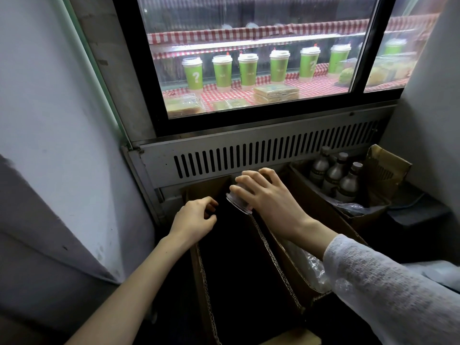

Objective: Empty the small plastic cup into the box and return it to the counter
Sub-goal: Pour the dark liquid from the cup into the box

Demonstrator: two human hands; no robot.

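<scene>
You're mid-dump: your right hand (267,195) grips the small plastic cup (239,199) tipped mouth-down over the box (199,267) w/ left hand (195,216) loosely curled, empty, at its left rim; next, prob. upright it & carry back to the surface.

The right hand (266,195) covers most of the small plastic cup (238,200) — only its rim shows. The box (271,260) interior is too dark to read, perhaps holding something. Both forearms run off the near edge — the bottles' (334,175) labels are illegible.
</scene>
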